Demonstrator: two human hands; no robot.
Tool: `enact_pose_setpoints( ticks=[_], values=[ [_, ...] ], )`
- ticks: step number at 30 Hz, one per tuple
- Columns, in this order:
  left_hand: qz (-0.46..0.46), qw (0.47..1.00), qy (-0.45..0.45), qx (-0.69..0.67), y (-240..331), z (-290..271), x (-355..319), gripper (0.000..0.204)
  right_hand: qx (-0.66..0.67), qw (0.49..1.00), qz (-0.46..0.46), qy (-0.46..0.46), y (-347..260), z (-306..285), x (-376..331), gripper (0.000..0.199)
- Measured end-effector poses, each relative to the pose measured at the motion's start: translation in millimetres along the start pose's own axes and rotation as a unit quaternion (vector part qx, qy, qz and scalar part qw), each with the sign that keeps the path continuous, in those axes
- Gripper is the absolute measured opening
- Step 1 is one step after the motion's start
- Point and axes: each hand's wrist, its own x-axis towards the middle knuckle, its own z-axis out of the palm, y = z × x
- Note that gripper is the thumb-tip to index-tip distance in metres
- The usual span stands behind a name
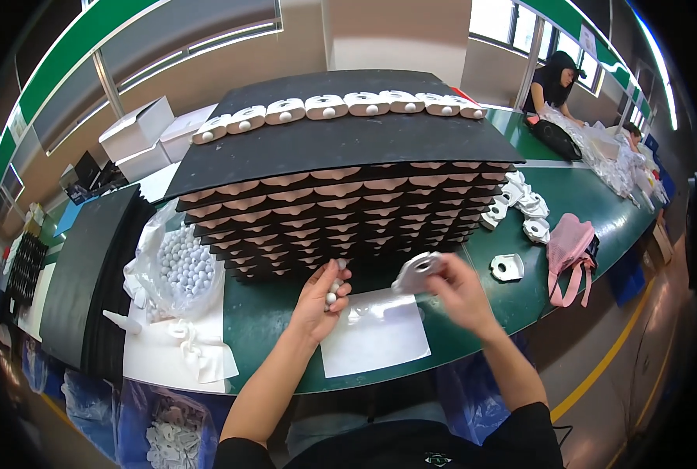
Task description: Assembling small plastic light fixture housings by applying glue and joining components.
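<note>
My left hand (pixel 317 301) is curled closed around several small white balls (pixel 332 298), with one small white piece held up at its fingertips. To its right, my right hand (pixel 459 295) grips a flat white plastic housing (pixel 416 271) with a round hole in it. Both hands are above a white sheet (pixel 376 338) on the green table (pixel 270 344). Just beyond them rises a tall stack of black boards (pixel 348 148), with rows of pale parts between its layers. Across the top board runs a line of white housings (pixel 327 107), each showing a white ball at its front.
On the left are a clear plastic bag of white balls (pixel 184 266), a white nozzle bottle (pixel 122 321), a crumpled white cloth (pixel 196 348) and leaning black boards (pixel 91 273). Loose housings (pixel 532 205) and a pink fabric item (pixel 571 250) lie right. A co-worker (pixel 553 90) sits beyond.
</note>
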Motion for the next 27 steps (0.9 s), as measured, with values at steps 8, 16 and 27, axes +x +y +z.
enact_pose_setpoints(
  ticks=[8, 16, 27],
  values=[
    [0.035, 0.999, 0.004, 0.015, 3, -6, 4, 0.018, 0.083, 0.988, 0.09, -0.091, 27, 59, -6, 0.014],
    [0.03, 0.999, -0.004, 0.022, 2, -3, 2, 0.019, -0.063, 0.995, 0.022, -0.068, 23, 62, -9, 0.011],
    [0.031, 0.999, -0.008, 0.026, 3, -2, 2, 0.021, -0.152, 0.985, -0.062, -0.054, 20, 66, -11, 0.014]
  ],
)
